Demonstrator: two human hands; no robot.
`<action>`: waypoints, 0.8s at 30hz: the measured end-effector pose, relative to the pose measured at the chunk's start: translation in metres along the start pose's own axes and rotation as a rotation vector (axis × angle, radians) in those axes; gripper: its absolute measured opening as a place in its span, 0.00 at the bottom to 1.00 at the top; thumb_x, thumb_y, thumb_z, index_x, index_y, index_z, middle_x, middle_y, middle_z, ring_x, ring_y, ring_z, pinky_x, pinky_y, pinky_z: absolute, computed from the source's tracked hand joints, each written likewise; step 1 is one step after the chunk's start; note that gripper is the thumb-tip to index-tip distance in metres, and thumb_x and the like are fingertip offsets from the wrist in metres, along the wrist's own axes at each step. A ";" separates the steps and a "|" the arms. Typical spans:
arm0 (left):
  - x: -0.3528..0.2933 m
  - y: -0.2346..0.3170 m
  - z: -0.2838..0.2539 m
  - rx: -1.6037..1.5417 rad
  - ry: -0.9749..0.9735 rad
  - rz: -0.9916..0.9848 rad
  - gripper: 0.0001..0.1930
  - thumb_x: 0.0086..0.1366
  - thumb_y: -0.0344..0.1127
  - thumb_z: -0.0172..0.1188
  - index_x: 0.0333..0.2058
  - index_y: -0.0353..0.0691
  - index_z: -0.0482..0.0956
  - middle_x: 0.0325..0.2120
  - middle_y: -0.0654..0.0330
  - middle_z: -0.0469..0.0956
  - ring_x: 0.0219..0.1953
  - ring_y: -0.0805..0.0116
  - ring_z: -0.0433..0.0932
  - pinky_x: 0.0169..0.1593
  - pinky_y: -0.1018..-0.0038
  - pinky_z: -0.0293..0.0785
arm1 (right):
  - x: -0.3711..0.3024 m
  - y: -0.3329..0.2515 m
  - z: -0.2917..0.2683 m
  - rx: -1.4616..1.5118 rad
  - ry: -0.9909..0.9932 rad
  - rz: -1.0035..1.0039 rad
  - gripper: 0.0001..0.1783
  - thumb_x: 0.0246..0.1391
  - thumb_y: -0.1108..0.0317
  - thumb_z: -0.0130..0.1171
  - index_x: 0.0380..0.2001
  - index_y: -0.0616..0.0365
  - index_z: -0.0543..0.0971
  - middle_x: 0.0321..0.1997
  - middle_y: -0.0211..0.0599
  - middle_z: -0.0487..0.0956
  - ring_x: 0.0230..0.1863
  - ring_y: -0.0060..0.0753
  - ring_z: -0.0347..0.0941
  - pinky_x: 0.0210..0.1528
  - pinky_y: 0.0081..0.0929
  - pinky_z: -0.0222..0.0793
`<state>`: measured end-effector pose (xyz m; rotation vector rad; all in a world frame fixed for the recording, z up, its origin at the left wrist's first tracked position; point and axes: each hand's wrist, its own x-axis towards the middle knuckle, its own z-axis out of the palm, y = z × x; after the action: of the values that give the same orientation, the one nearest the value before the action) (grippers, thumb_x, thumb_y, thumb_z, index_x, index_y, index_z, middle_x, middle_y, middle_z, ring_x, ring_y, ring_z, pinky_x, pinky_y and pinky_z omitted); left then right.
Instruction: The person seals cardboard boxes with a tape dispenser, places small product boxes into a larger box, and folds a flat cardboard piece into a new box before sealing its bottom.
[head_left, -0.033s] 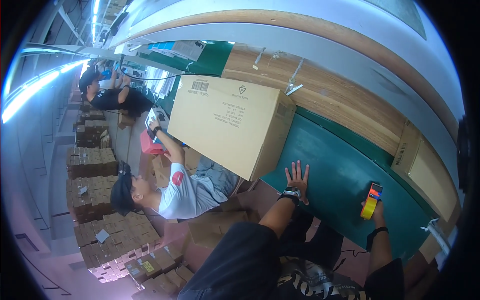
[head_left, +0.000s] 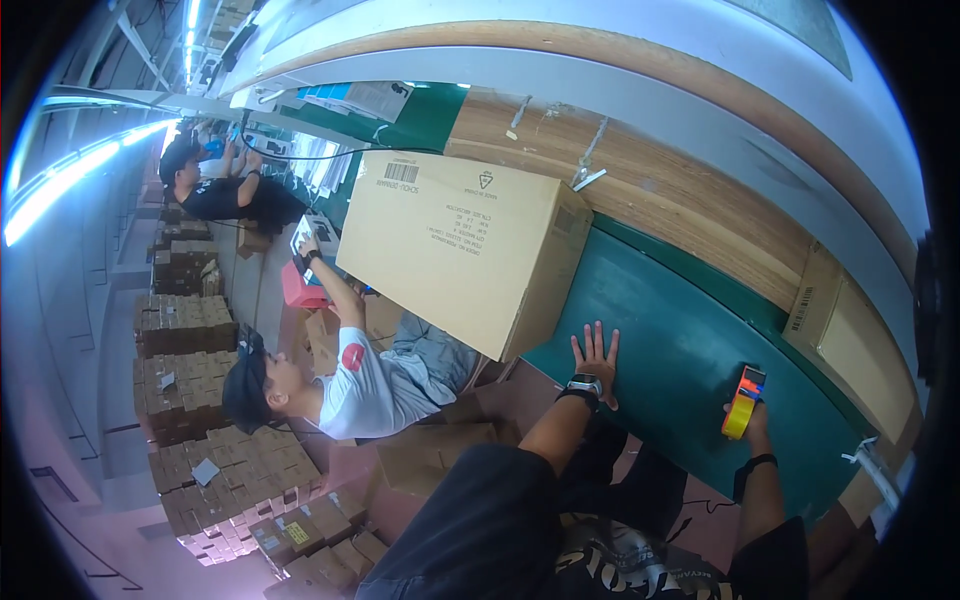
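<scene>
Right hand [head_left: 757, 424] gripping tape dispenser [head_left: 741, 408], left hand [head_left: 597, 368] — spread

- Worn on the head: left one of two wide fisheye cameras set side by side.
- Pitched downward from above the green desk [head_left: 660, 300], facing both the left hand [head_left: 598, 368] and the right hand [head_left: 757, 424].
- Upright and unmirrored, near to the desk and hands, catching the forearms [head_left: 558, 432] from the lower edge.
- Stretched wide leftward to co-workers [head_left: 375, 398] and stacked cardboard cartons [head_left: 185, 318] farther off; bowing straight edges toward the rim.
</scene>
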<state>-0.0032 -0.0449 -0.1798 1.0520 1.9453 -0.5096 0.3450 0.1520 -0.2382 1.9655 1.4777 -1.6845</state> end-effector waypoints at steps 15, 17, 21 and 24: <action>-0.003 -0.007 0.001 0.008 0.024 -0.012 0.85 0.28 0.62 0.81 0.71 0.38 0.23 0.69 0.29 0.20 0.71 0.29 0.21 0.65 0.28 0.24 | -0.002 -0.014 0.005 -0.003 -0.085 0.024 0.17 0.40 0.70 0.76 0.30 0.58 0.77 0.24 0.36 0.79 0.19 0.36 0.78 0.14 0.42 0.75; -0.005 -0.006 0.005 0.006 0.046 0.001 0.85 0.28 0.62 0.81 0.71 0.39 0.23 0.69 0.29 0.20 0.71 0.29 0.21 0.65 0.28 0.24 | 0.003 -0.001 0.004 -0.007 -0.086 0.007 0.17 0.40 0.70 0.76 0.30 0.58 0.77 0.24 0.36 0.79 0.19 0.35 0.77 0.14 0.42 0.75; 0.008 -0.004 0.014 0.005 0.128 0.031 0.86 0.25 0.62 0.82 0.71 0.39 0.23 0.69 0.30 0.21 0.71 0.29 0.22 0.65 0.28 0.26 | 0.021 0.022 0.010 0.118 0.006 -0.089 0.10 0.44 0.69 0.74 0.27 0.59 0.81 0.25 0.39 0.82 0.18 0.38 0.78 0.14 0.42 0.74; -0.004 -0.018 0.015 -0.012 0.146 -0.006 0.87 0.23 0.62 0.82 0.71 0.40 0.24 0.70 0.31 0.22 0.72 0.30 0.23 0.65 0.28 0.27 | -0.004 -0.016 0.012 0.030 -0.148 0.062 0.14 0.49 0.63 0.70 0.38 0.55 0.81 0.29 0.36 0.83 0.22 0.40 0.80 0.18 0.45 0.77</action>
<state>-0.0094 -0.0666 -0.1859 1.1030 2.0770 -0.4338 0.3258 0.1498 -0.2314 1.8365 1.3351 -1.7921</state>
